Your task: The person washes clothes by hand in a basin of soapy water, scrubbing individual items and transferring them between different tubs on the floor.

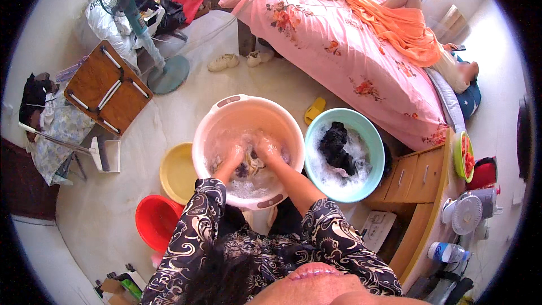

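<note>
Your face [307,291] is over the pink tub [212,127], left hand [234,151] and right hand [267,147] in its water [248,190] at wet clothes [251,165] — can't tell how your fingers sit — and black clothes [334,146] lie soapy in the blue tub [377,142], so none look done.

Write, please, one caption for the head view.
Left hand and right hand in a sudsy pink basin, beside dark laundry in a turquoise basin.

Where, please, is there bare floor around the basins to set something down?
Bare floor lies between the dustpan and yellow basin, and between the fan base and pink tub. It is crowded where the pink tub nearly meets the teal basin, and where the red basin crowds the yellow basin.
</note>
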A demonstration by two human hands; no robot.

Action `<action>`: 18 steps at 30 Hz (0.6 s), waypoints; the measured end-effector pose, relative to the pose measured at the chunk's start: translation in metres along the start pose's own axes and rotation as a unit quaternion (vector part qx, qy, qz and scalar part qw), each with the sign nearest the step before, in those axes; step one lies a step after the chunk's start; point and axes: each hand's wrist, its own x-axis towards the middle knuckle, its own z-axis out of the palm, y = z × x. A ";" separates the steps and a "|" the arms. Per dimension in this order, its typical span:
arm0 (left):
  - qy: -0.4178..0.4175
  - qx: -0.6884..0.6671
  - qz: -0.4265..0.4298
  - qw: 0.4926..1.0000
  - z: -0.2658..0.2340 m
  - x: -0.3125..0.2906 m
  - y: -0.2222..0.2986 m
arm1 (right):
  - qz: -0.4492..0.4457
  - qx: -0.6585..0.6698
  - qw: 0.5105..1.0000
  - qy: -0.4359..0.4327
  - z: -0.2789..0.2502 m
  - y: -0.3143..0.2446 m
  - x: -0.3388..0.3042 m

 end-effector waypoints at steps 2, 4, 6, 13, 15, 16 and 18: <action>-0.073 -0.030 -0.021 0.997 -0.007 0.004 -0.004 | 0.014 0.060 0.998 -0.014 -0.001 0.006 0.001; -0.046 -0.199 -0.019 0.979 -0.005 0.010 -0.024 | 0.012 0.063 0.998 0.003 -0.012 -0.004 -0.006; -0.024 -0.334 0.005 0.942 -0.004 0.010 -0.029 | 0.004 0.096 0.995 0.028 -0.026 -0.011 -0.012; -0.071 -0.492 0.007 0.868 -0.018 0.009 -0.028 | -0.087 0.122 0.981 0.122 -0.046 -0.021 -0.029; -0.089 -0.534 -0.002 0.841 -0.023 0.002 -0.018 | -0.072 0.125 0.987 0.073 -0.049 -0.020 -0.031; -0.074 -0.539 0.009 0.839 -0.019 -0.001 -0.022 | -0.046 0.119 0.990 0.064 -0.050 -0.030 -0.036; -0.040 -0.387 0.016 0.921 -0.016 -0.003 -0.035 | 0.004 0.105 0.993 0.044 -0.051 -0.048 -0.046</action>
